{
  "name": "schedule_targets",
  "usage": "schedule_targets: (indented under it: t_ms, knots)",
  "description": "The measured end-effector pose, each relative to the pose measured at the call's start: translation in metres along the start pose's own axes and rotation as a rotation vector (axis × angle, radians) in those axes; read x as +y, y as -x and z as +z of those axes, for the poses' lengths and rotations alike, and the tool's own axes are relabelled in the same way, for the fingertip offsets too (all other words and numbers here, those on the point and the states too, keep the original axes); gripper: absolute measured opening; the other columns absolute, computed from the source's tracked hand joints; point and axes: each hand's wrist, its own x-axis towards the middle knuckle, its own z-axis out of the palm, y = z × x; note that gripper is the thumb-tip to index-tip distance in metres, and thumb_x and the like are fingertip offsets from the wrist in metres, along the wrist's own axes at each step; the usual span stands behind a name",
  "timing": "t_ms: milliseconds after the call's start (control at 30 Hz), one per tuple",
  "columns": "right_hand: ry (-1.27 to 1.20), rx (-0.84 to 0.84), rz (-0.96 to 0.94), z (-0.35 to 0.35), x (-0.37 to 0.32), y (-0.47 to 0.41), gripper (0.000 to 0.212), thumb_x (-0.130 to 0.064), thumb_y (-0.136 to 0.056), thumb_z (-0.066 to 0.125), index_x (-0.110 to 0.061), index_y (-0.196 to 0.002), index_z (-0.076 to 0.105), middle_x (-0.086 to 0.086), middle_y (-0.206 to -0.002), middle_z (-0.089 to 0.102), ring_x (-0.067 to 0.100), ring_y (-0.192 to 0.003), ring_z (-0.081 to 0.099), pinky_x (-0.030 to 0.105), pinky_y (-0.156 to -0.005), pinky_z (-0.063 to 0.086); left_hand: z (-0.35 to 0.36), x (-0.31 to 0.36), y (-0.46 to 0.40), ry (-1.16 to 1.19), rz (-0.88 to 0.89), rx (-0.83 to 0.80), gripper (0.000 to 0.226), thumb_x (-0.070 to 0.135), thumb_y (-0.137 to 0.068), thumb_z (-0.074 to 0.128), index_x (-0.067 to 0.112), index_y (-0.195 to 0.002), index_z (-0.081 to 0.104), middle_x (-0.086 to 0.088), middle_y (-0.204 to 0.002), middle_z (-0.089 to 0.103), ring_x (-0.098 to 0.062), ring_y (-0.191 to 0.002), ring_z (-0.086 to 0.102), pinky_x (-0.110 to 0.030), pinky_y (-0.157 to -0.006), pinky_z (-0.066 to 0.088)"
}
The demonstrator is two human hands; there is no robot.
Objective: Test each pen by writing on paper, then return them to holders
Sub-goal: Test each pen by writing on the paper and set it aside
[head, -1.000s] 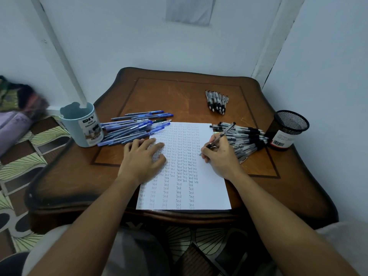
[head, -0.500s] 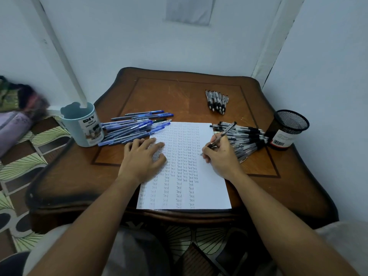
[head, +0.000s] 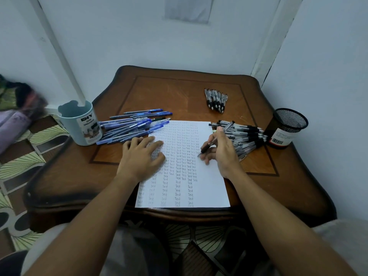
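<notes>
My right hand (head: 221, 150) pinches the black pen (head: 216, 140), tip down-left on the paper (head: 209, 188), barrel slanting up-right toward the mesh holder (head: 286, 128); my left hand (head: 142, 156) lies flat.

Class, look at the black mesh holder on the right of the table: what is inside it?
No pen sticks out of the mesh holder, and only dark mesh shows inside. Its bottom is too dark to see. The black pens lie piled on the table beside it.
</notes>
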Motion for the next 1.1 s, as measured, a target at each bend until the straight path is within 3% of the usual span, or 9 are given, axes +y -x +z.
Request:
schedule_targets:
  t_ms: [400,467,533,600,767,967,1100]
  knots:
    - [-0.015,0.007,0.027,0.000,0.000,0.001,0.048,-0.047,-0.105,0.035,-0.005,-0.089,0.052,0.018,-0.071,0.065,0.033,-0.059,0.067,0.033,-0.048,0.053,0.000,0.000,0.000,-0.025,-0.003,-0.025,0.066,0.063,-0.085,0.018,0.043,-0.140,0.046,0.011,-0.154,0.039,-0.018,-0.136,0.029,-0.047,-0.112,0.018]
    - [0.001,-0.011,0.027,-0.001,0.002,-0.003,0.030,-0.035,-0.106,0.043,-0.007,-0.093,0.047,0.020,-0.077,0.066,0.032,-0.061,0.065,0.035,-0.049,0.052,0.001,0.000,0.001,-0.014,0.000,-0.021,0.066,0.064,-0.084,0.018,0.043,-0.140,0.047,0.010,-0.153,0.040,-0.018,-0.136,0.030,-0.047,-0.112,0.019]
    - [0.041,-0.047,0.030,0.000,-0.002,-0.010,0.012,-0.010,-0.103,0.052,-0.012,-0.098,0.041,0.025,-0.087,0.066,0.031,-0.064,0.061,0.038,-0.052,0.050,0.001,0.001,0.001,-0.005,0.003,-0.011,0.066,0.064,-0.084,0.018,0.043,-0.139,0.048,0.011,-0.152,0.041,-0.018,-0.135,0.031,-0.047,-0.111,0.018]
    - [0.126,-0.058,0.048,0.001,-0.015,-0.022,0.021,0.003,-0.100,0.051,-0.013,-0.106,0.039,0.025,-0.090,0.064,0.028,-0.067,0.062,0.039,-0.059,0.053,0.000,0.001,0.001,0.004,0.001,-0.005,0.066,0.064,-0.084,0.018,0.043,-0.138,0.049,0.011,-0.152,0.041,-0.017,-0.135,0.030,-0.046,-0.111,0.018]
    - [0.365,0.019,0.035,-0.006,-0.059,-0.074,0.022,-0.010,-0.102,0.054,-0.009,-0.124,0.050,0.014,-0.090,0.062,0.019,-0.066,0.061,0.028,-0.057,0.050,-0.002,0.000,-0.001,0.019,0.008,0.004,0.064,0.064,-0.084,0.019,0.044,-0.137,0.049,0.013,-0.151,0.042,-0.016,-0.134,0.030,-0.046,-0.112,0.016]
    - [0.471,0.134,0.225,-0.021,-0.087,-0.138,0.016,0.003,-0.097,0.057,0.007,-0.113,0.058,0.012,-0.088,0.059,0.013,-0.067,0.053,0.024,-0.056,0.047,-0.003,0.001,-0.001,0.031,0.010,-0.009,0.061,0.064,-0.086,0.020,0.044,-0.137,0.047,0.013,-0.151,0.040,-0.014,-0.134,0.028,-0.046,-0.112,0.014]
    - [0.631,0.218,0.180,-0.027,-0.086,-0.169,0.015,-0.002,-0.094,0.065,0.008,-0.105,0.062,0.011,-0.082,0.060,0.013,-0.063,0.056,0.025,-0.058,0.049,-0.003,0.002,-0.002,0.023,0.006,-0.020,0.055,0.061,-0.089,0.025,0.044,-0.137,0.046,0.013,-0.151,0.039,-0.014,-0.134,0.027,-0.047,-0.113,0.013]
